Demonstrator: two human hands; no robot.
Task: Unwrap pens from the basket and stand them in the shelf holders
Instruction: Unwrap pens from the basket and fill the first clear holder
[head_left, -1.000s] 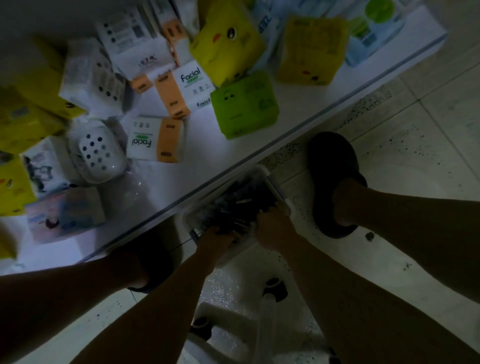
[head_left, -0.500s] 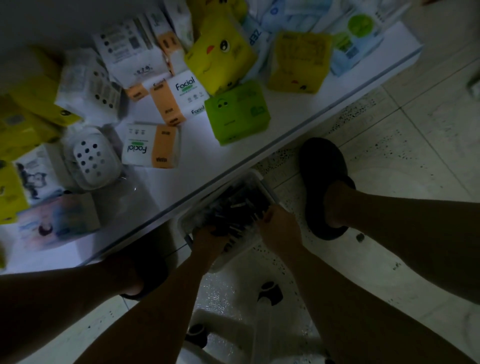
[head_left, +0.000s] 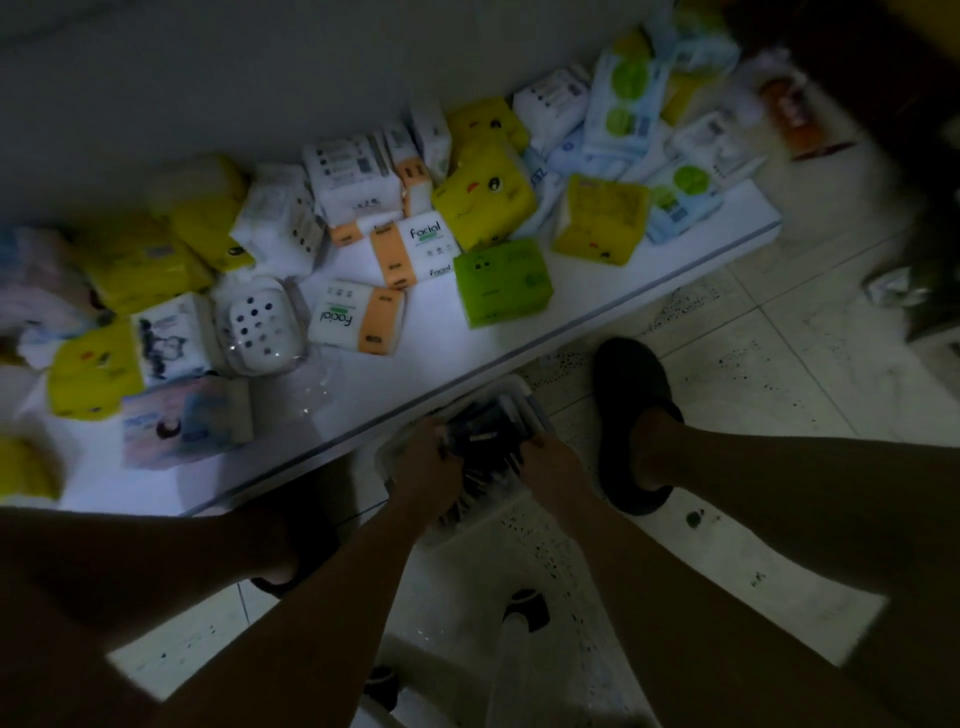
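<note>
The room is dim, and the person bends low over a clear plastic basket (head_left: 511, 391) that stands on the speckled tile floor (head_left: 779, 364), right against the front edge of a low white shelf (head_left: 623, 283). Both hands are down in the basket. The left hand (head_left: 426, 470) has its fingers curled round the left end of a dark bundle of pens (head_left: 485, 434), and the right hand (head_left: 551, 462) grips the right end, so the bundle hangs between them just above the basket's middle; more dark pens lie underneath, too dark to count. Whether the bundle has a wrapper on it I cannot tell in this light. On the shelf behind, packs of tissues lie in a loose heap: a green pack (head_left: 501, 283) near the front edge, a white-and-orange "Facial" pack (head_left: 358, 322) to its left, a second one (head_left: 410, 249) further back, and a yellow pack with a cartoon face (head_left: 485, 195) behind the green one. A white perforated holder (head_left: 260, 325) in clear film sits left of the nearer "Facial" pack. A dark slipper (head_left: 631, 415) rests on the tiles just right of the basket.
</note>
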